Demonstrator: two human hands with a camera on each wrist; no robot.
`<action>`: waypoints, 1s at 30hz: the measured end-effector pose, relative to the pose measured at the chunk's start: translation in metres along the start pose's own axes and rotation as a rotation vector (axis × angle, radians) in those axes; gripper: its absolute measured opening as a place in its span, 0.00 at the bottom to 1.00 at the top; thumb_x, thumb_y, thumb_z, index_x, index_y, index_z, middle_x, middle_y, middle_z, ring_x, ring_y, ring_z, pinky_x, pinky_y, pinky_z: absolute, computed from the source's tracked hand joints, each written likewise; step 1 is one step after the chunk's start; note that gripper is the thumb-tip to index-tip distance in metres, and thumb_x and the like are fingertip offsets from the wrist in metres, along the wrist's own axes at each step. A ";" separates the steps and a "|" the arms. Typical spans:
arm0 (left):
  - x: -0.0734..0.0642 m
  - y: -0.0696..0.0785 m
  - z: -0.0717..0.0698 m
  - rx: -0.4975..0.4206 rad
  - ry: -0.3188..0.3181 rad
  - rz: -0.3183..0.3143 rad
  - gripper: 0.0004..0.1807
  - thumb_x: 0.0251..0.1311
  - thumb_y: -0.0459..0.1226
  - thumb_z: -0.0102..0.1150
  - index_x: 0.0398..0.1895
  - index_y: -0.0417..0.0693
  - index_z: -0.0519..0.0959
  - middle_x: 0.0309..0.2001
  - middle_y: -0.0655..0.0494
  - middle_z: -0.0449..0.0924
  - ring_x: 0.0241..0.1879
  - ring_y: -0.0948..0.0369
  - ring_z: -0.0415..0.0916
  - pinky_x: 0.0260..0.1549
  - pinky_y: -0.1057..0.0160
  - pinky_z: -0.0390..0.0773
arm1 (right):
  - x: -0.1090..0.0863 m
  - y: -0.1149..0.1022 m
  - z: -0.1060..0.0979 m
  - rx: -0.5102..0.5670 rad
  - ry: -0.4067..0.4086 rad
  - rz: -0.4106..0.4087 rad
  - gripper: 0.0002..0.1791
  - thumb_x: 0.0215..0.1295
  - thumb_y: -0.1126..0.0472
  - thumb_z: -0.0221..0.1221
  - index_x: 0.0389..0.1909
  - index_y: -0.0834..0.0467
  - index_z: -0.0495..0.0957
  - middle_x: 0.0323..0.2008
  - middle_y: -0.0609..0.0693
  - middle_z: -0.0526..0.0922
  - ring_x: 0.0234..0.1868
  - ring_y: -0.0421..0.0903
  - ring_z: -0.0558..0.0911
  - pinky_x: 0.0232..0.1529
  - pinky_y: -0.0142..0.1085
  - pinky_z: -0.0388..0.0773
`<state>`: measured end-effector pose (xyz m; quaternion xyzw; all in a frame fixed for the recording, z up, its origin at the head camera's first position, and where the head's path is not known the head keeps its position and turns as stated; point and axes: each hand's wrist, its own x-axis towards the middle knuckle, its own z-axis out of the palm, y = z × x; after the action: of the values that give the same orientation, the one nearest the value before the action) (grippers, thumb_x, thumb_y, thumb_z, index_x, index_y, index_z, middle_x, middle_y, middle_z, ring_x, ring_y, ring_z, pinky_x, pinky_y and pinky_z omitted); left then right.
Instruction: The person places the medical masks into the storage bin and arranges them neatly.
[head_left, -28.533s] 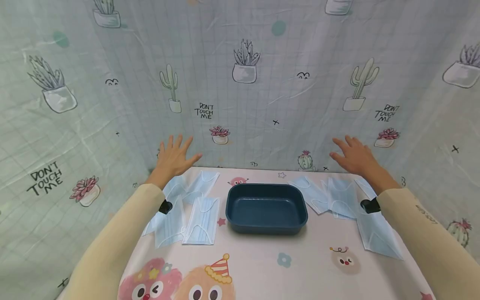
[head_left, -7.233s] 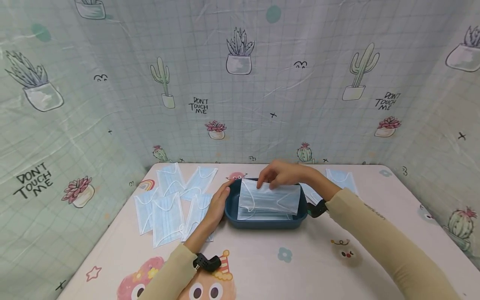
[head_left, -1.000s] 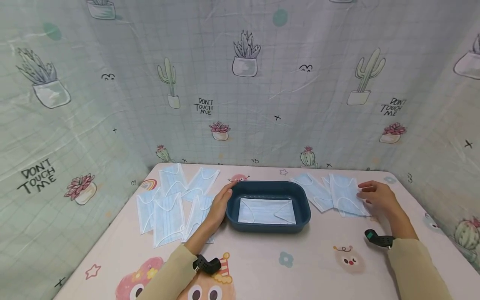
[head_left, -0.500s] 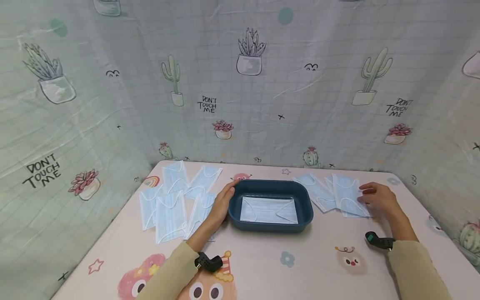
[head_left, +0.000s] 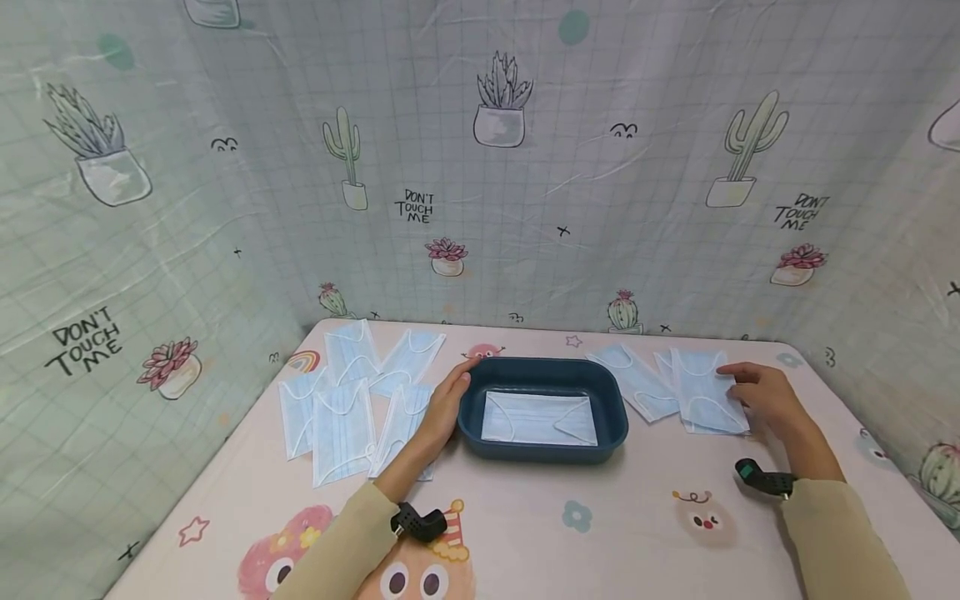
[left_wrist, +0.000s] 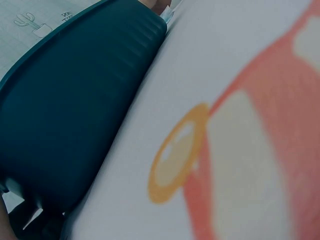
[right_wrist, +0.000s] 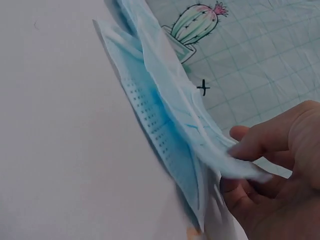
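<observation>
A dark blue rectangular box (head_left: 542, 452) stands mid-table with a blue face mask (head_left: 538, 418) lying flat inside; whether more lie beneath is hidden. Against its left wall rests my left hand (head_left: 442, 410), fingers extended toward the far left corner. The left wrist view is mostly filled by the box's side (left_wrist: 75, 95). At the right, my right hand (head_left: 768, 400) pinches the right edge of a face mask (head_left: 701, 379). The right wrist view shows that edge raised between thumb and fingers (right_wrist: 272, 137), with another mask (right_wrist: 150, 115) underneath.
Several face masks (head_left: 343, 429) overlap on the table left of the box. Another mask (head_left: 633, 383) lies between the box and my right hand. A patterned curtain (head_left: 555, 192) closes off the table's back and sides.
Earlier the box was bare; later my right hand laid a mask in it, then moved right. In the last second it took hold of the right-hand mask, which shifted slightly. My left hand stayed.
</observation>
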<state>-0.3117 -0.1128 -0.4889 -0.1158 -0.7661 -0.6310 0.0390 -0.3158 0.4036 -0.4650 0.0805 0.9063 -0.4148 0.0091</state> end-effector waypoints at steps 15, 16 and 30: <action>0.000 -0.001 0.000 0.016 -0.004 -0.005 0.25 0.82 0.44 0.38 0.77 0.52 0.68 0.78 0.54 0.66 0.81 0.51 0.55 0.81 0.44 0.50 | -0.005 -0.012 -0.006 0.111 0.023 0.003 0.30 0.78 0.58 0.53 0.74 0.69 0.64 0.74 0.74 0.62 0.71 0.70 0.68 0.69 0.62 0.71; -0.001 0.000 0.000 0.013 -0.005 -0.002 0.25 0.82 0.43 0.38 0.77 0.52 0.68 0.78 0.54 0.66 0.81 0.51 0.55 0.81 0.44 0.51 | -0.005 -0.013 -0.006 0.105 0.033 -0.004 0.30 0.78 0.58 0.54 0.74 0.69 0.64 0.74 0.74 0.62 0.71 0.70 0.68 0.68 0.60 0.72; -0.004 0.000 0.000 0.015 -0.009 0.001 0.25 0.83 0.46 0.37 0.77 0.53 0.68 0.78 0.52 0.65 0.82 0.49 0.53 0.81 0.42 0.47 | -0.012 -0.035 -0.018 0.092 0.039 -0.079 0.32 0.77 0.57 0.55 0.76 0.66 0.63 0.77 0.73 0.58 0.73 0.71 0.64 0.61 0.47 0.82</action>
<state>-0.3078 -0.1133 -0.4894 -0.1188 -0.7708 -0.6248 0.0365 -0.3082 0.3927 -0.4262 0.0531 0.8889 -0.4542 -0.0284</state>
